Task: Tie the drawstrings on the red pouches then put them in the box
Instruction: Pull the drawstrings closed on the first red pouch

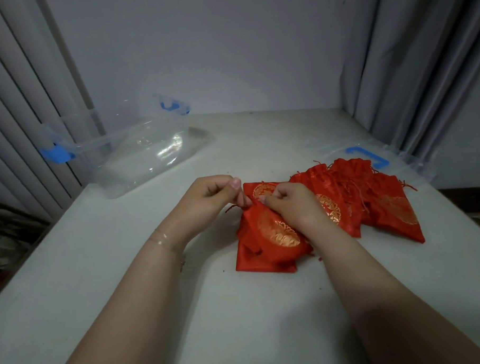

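held pouch (pixel 274 230): red satin with a gold round pattern, lying tilted on the table, its drawstring neck bunched up at the far left end
pouch underneath (pixel 253 263): flat, mostly covered
other pouches (pixel 371 198): messy overlapping pile just to the right, strings loose
box (pixel 138 147): clear plastic, blue latches, open, sitting far left

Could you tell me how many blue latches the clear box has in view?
2: one latch on the clear box's near-left end, the other latch on its far end. Others may be hidden.

Right hand (pixel 290 204) hides the pouch's (pixel 274 232) drawstring.
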### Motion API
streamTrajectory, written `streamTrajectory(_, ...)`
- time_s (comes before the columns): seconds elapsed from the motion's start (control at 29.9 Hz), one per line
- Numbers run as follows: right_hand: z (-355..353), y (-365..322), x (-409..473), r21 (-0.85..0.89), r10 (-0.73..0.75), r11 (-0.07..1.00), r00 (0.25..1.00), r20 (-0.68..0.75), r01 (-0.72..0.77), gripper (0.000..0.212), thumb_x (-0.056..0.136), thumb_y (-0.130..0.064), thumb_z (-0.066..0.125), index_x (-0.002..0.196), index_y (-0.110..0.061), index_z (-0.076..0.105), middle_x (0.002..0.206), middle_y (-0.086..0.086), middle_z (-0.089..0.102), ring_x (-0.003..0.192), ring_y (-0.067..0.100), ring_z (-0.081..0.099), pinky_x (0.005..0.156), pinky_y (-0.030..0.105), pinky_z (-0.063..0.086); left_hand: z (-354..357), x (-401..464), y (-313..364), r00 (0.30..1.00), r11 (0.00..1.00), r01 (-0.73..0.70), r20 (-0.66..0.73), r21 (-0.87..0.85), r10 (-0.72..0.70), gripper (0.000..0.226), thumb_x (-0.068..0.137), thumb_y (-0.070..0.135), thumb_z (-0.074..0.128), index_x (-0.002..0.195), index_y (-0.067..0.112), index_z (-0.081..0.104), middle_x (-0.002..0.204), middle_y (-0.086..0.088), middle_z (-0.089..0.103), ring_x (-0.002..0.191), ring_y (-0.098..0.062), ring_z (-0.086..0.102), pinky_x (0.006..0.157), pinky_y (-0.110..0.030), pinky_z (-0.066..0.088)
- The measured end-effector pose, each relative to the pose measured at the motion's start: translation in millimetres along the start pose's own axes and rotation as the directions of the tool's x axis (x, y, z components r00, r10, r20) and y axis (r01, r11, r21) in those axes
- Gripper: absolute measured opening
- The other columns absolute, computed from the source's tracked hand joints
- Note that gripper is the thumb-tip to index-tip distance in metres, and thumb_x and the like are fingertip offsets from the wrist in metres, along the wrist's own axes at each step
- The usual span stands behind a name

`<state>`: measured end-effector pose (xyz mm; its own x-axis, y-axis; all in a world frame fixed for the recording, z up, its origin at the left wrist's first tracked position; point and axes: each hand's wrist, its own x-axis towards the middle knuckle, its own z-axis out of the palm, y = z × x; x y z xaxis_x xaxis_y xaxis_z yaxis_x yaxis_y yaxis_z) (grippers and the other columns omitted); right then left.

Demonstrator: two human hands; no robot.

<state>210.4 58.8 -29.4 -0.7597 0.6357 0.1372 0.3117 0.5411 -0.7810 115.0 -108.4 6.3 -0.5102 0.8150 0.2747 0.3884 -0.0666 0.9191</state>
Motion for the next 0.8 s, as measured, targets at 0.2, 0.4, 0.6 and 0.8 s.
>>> streamTrajectory(0.2, -3.2, -5.4, -12.7, 0.005, -0.116, 0.993, 0.989, -0.096, 0.117, 0.031, 0.084, -0.046, 0.062, 0.067, -0.022, 0.055, 0.065, -0.007, 0.059, 0.065, 0.01, 0.055, 0.064, 0.035, 0.046, 5.1, 9.0, -13.1, 0.993, 0.97, 0.089, -0.101, 0.228, -0.067, 0.023, 0.096, 0.017, 0.053, 0.083, 0.014, 0.072, 0.073, 0.007, 0.067, 0.063, 0.003, 0.057, 0.066, -0.012, 0.047)
streamTrajectory(0.4, -1.5, -14.8, -23.6, -0.04, -0.271, 0.962, 0.962, -0.021, 0.27, 0.019, 0.094, -0.044, 0.046, 0.082, -0.03, 0.052, 0.069, -0.004, 0.06, 0.067, 0.016, 0.057, 0.064, 0.039, 0.046, 10.7, 10.7, -16.5, 0.985, 0.926, 0.134, -0.154, 0.352, -0.084, 0.018, 0.074, 0.017, 0.079, 0.091, 0.022, 0.073, 0.077, 0.013, 0.066, 0.071, 0.005, 0.057, 0.07, -0.01, 0.042)
streamTrajectory(0.6, 4.9, -21.4, -29.0, 0.021, -0.442, 0.897, 0.897, 0.018, 0.441, 0.025, 0.093, -0.042, 0.047, 0.08, -0.025, 0.06, 0.071, -0.004, 0.062, 0.065, 0.009, 0.055, 0.059, 0.036, 0.045, 20.2, 8.8, -13.9, 0.98, 0.816, 0.011, -0.17, 0.578, 0.107, 0.012, 0.078, 0.008, 0.068, 0.074, 0.019, 0.071, 0.07, 0.012, 0.06, 0.07, -0.009, 0.057, 0.069, -0.021, 0.043)
streamTrajectory(0.8, 2.0, -26.1, -24.1, 0.254, -0.158, 0.956, 0.987, 0.019, 0.148, 0.052, 0.092, -0.059, 0.032, 0.069, -0.018, 0.055, 0.059, -0.003, 0.06, 0.054, 0.008, 0.057, 0.062, 0.034, 0.049, 23.7, 9.7, -16.0, 0.978, 0.791, -0.067, -0.115, 0.608, 0.172, 0.018, 0.078, 0.004, 0.065, 0.083, 0.018, 0.075, 0.079, 0.009, 0.067, 0.077, -0.011, 0.062, 0.075, -0.03, 0.049)
